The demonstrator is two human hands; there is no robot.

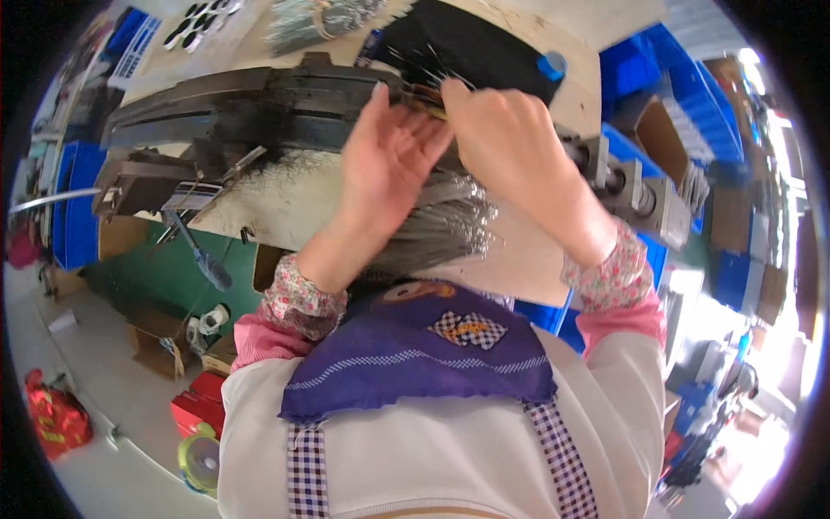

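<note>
Over a long dark metal machine (298, 108), my left hand (389, 160) is turned palm up with its fingers stretched toward the right hand. It is open, and I see nothing in its palm. My right hand (506, 130) is closed in a pinch, its fingertips beside those of the left. A few thin wires (432, 65) poke out at these fingertips; their other ends are hidden. Between my wrists and the apron lies a thick bundle of thin silvery wires (445, 229). Behind the hands, a black cloth (471, 48) is spread on the table.
Another tied wire bundle (316, 22) lies at the far edge, near a sheet with black ovals (203, 22). A small blue roll (552, 66) sits on the cloth. Metal cylindrical parts (635, 190) stand at the right, before blue bins (670, 86). Dark loose bristles (277, 169) litter the machine's front.
</note>
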